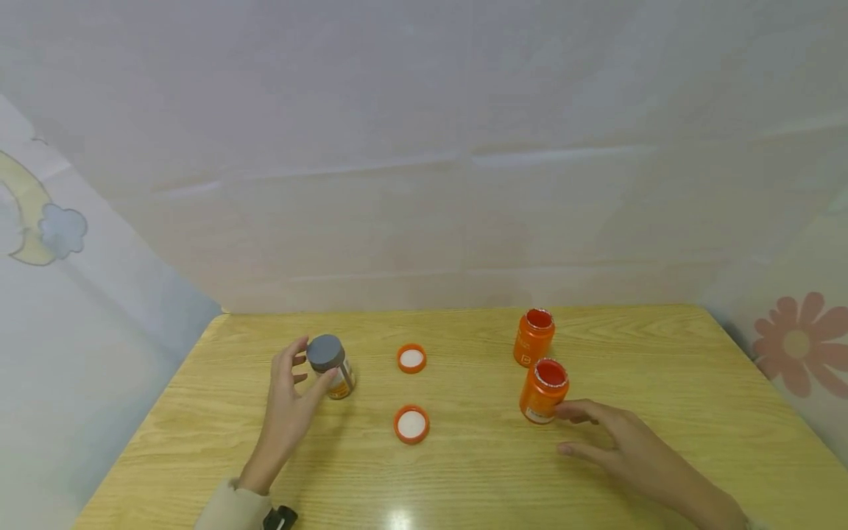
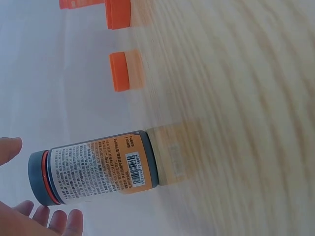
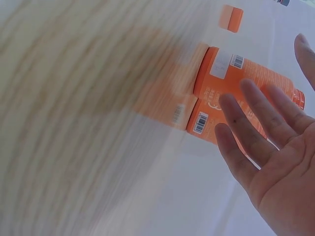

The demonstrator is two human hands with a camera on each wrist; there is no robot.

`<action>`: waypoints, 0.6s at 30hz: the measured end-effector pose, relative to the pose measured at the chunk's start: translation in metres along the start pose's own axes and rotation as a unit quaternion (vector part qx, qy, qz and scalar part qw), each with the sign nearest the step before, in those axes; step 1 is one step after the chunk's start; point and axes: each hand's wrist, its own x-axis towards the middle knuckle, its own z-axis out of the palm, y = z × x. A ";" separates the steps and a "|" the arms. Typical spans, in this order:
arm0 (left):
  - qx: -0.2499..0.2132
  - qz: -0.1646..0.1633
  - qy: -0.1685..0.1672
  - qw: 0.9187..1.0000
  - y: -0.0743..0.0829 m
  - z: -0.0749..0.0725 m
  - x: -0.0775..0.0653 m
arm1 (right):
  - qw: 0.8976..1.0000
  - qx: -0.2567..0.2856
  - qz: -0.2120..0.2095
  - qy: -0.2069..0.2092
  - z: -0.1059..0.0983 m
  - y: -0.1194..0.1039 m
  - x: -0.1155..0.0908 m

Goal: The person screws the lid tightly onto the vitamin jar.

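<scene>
- While the wooden table is seen from above in the head view, the left hand is found at a grey-capped bottle that stands upright on the left part of the tabletop.
- The bottle is bracketed by that hand: the thumb is laid at its near side under the cap, the index fingertip is raised at the cap's far edge, and the remaining fingers are held loosely spread.
- From the left wrist view a gap is seen between the fingertips and the bottle's cap, so no firm grasp is shown; the hand is taken as released.
- The right hand is laid low over the table with straight, spread fingers, and its fingertips are placed just at the base of the near orange bottle.
- Whether that bottle is actually touched cannot be told; nothing is gripped, and the palm is seen unclenched in the right wrist view.
- The near orange bottle is stood upright, uncapped, on the right part of the table, and a far orange bottle, also uncapped, is stood just behind it.
- Two orange lids are laid upside down between the hands: a near lid and a far lid, their white liners turned upward.
</scene>
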 end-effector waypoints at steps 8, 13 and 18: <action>0.027 0.044 0.025 0.998 0.002 0.003 -0.010 | 0.999 -0.011 -0.006 0.036 -0.002 0.004 -0.002; 0.028 0.089 0.029 0.995 0.008 0.005 -0.013 | 0.999 -0.018 -0.007 0.050 -0.003 0.005 -0.001; 0.022 0.111 0.035 0.993 0.012 0.008 -0.015 | 0.998 -0.020 0.005 0.054 -0.006 0.005 0.000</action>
